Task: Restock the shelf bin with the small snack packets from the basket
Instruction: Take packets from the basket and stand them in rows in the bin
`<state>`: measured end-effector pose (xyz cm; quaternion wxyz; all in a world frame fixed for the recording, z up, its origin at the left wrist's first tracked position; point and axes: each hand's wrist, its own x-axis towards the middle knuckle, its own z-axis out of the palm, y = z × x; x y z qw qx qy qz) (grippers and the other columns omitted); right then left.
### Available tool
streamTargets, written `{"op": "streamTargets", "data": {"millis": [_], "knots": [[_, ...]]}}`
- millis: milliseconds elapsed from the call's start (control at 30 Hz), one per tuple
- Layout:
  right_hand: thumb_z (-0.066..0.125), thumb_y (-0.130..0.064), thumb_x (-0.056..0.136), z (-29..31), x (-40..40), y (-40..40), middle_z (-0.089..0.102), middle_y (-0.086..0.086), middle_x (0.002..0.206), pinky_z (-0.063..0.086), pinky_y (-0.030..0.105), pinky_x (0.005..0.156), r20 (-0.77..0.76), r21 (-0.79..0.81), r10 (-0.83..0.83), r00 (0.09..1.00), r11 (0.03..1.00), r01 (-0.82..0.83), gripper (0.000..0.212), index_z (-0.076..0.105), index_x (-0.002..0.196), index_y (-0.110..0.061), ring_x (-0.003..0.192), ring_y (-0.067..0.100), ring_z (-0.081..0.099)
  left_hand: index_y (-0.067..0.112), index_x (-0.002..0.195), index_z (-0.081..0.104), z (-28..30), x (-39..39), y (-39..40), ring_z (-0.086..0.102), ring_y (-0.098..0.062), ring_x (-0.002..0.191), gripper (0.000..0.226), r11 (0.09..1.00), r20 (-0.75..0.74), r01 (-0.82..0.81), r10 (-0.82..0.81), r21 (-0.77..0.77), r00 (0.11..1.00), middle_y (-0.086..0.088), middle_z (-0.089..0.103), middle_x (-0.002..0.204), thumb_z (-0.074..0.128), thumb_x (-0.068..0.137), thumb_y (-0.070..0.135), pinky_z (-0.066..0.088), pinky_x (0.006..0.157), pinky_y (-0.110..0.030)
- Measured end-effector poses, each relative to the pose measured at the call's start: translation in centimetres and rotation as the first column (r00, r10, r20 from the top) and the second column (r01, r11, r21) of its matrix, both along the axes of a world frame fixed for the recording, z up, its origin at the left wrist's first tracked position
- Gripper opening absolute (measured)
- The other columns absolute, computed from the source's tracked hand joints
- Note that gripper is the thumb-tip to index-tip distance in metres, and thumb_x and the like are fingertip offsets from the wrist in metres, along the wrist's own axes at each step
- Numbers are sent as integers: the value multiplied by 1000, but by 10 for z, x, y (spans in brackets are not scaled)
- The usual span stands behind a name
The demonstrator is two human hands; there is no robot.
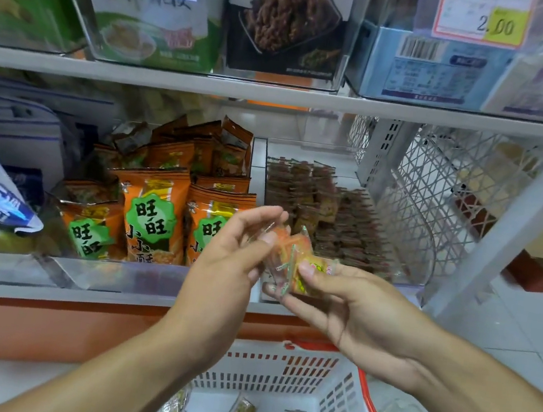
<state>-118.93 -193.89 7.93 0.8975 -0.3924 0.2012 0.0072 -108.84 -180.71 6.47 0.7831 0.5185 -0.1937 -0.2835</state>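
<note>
Both hands meet on a small bunch of snack packets (294, 260): the right hand (363, 308) pinches them between thumb and fingers, and the left hand (232, 256) curls its fingertips against their left side. Just behind the grip sits the clear shelf bin (408, 258) of small dark packets. Left of it stand orange snack bags (151, 217). Below the hands, the white basket (350, 406) holds a few loose packets (244, 411).
</note>
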Motion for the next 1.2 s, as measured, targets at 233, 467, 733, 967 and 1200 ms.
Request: {"op": "streamTargets", "data": {"millis": [233, 467, 733, 967, 1200], "knots": [[67, -11, 87, 3, 0, 1, 68, 25, 125, 61, 34, 84, 4, -10, 65, 998, 998, -65, 41, 65, 123, 8, 114, 37, 68, 29, 124, 65, -5, 3, 3, 70, -13, 114, 42, 999, 227, -38, 35, 7, 973, 13, 71, 126, 61, 97, -3, 58, 83, -21], [64, -15, 92, 7, -3, -4, 68, 17, 127, 59, 34, 89, 7, -204, 100, 995, 974, -97, 39, 64, 128, -3, 118, 32, 66, 22, 124, 63, 1, 8, 2, 69, -17, 117, 44, 1000, 143, 4, -5, 4, 990, 3, 75, 121, 68, 82, 11, 60, 91, -31], [72, -16, 88, -11, -2, -1, 72, 10, 120, 60, 33, 82, 210, -412, 29, 977, 909, 62, 41, 63, 128, -19, 106, 27, 72, 30, 144, 47, 1, -8, -4, 64, -11, 125, 62, 996, 23, -6, 4, 92, 1000, 9, 66, 137, 66, 85, 30, 47, 111, -40], [72, -10, 79, -23, -6, -2, 55, -6, 145, 50, 36, 102, 297, -880, 207, 932, -320, 351, 68, 55, 144, -21, 126, 15, 56, 19, 145, 53, 0, -23, -6, 68, -24, 120, 51, 998, -382, 30, -49, -56, 923, -12, 68, 134, 46, 100, 42, 54, 104, -47], [89, -15, 73, -7, -8, 1, 72, -10, 121, 49, 17, 94, 355, -932, 263, 897, 178, 316, 30, 77, 100, -25, 113, 4, 66, 13, 124, 72, 8, 10, 4, 72, -29, 80, 45, 990, -466, 71, -119, -119, 877, -18, 72, 93, 59, 87, 36, 63, 71, -44]]}}
